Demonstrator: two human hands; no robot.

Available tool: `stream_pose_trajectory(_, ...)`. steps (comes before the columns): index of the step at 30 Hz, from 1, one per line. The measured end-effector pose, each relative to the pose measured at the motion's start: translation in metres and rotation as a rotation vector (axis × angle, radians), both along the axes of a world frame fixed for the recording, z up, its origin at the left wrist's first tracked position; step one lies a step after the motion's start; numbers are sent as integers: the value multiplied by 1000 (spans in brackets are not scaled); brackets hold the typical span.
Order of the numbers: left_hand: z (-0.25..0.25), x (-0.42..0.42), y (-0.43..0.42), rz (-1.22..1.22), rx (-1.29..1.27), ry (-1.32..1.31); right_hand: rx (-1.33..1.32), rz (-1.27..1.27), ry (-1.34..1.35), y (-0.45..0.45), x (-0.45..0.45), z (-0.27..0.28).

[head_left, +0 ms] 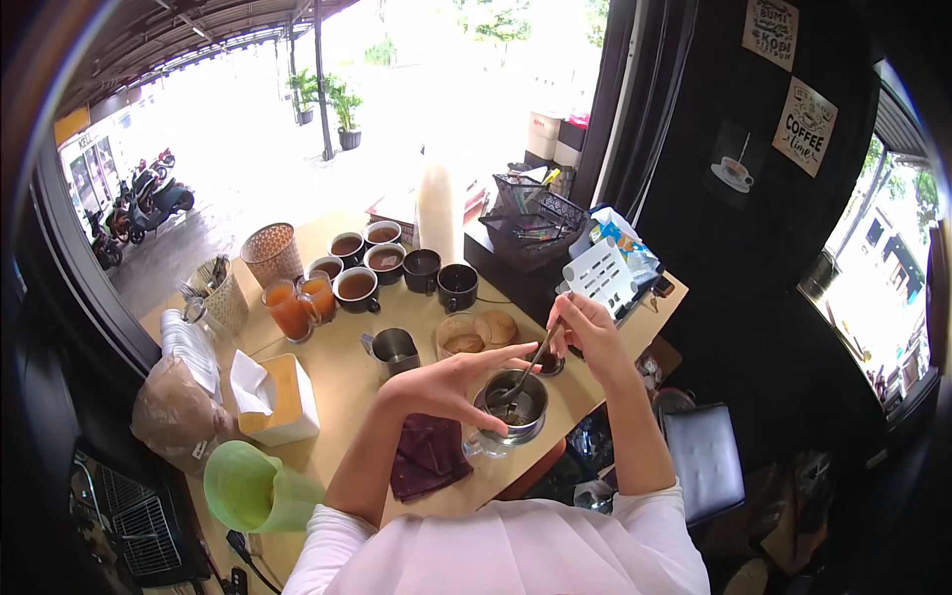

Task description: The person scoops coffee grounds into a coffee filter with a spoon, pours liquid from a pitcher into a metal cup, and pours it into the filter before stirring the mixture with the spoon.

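My right hand [587, 332] pinches the upper end of a spoon [535, 362], which slants down into a metal cup [536, 397]. Dark contents show inside this cup, too small to make out. My left hand [446, 385] curves around the cup's rim, thumb on the near side and fingers stretched over the far side. Clear glass [484, 445] shows beneath the cup. Beside my left wrist lies a dark maroon cloth [428, 458]. Beyond my hands are a second metal cup [395, 347] and a container of round brown items [496, 327]. A small dark bowl [547, 363] is partly hidden behind my right hand.
Several dark cups [355, 286] of brown drink stand at the back, near glass mugs [288, 305] of orange drink. A tissue box [288, 402] and a green pitcher [243, 486] are at left. A slotted metal piece [601, 275] stands right. The table edge [570, 421] runs close by my right forearm.
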State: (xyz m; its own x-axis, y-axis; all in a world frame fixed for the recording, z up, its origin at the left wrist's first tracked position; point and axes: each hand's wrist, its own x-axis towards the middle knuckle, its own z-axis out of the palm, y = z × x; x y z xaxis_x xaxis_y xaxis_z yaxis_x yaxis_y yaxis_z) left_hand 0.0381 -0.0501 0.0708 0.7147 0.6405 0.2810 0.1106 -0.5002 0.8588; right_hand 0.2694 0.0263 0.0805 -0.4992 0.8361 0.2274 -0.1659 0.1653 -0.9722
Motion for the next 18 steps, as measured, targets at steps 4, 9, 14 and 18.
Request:
stream_pose_trajectory(4,2,4,-1,-33,39,-2,6,-31,54,-4,1,-2)
stream_pose_trajectory(9,2,5,-3,-34,-17,-9,14,-80,73,-9,2,-3)
stream_pose_trajectory(14,3,2,-12,36,-4,-80,59,-102,78,-15,2,3)
stream_pose_trajectory(18,-9,-14,-9,184,23,-376,111,-81,56,-19,6,7)
